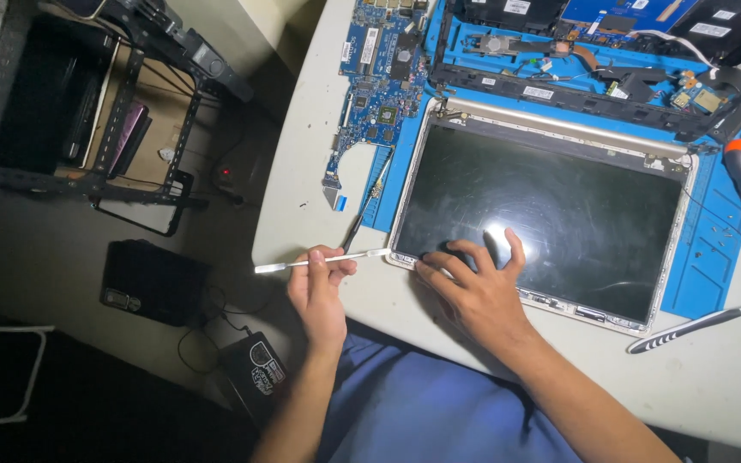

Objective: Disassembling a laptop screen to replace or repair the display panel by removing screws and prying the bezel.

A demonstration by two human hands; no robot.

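Left hand (319, 287) holds pry tool (323, 260) — right hand (473, 287) on screen (551, 219) (fingers spread)

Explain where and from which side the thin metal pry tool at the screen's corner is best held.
Grip the pry tool mid-shaft, from the near side, as the left hand does: it lies flat, tip at the laptop screen corner, free end overhanging the table edge.

The pry tool (323, 260) is a thin, flat, light metal strip lying nearly level, its right tip at the lower-left corner of the laptop screen panel (551, 214). The panel is a dark, glossy rectangle in a pale frame with a silver hinge bar along its top edge. It lies face up, slightly rotated, partly on the blue mat (713, 274) and partly on the bench (731, 386).
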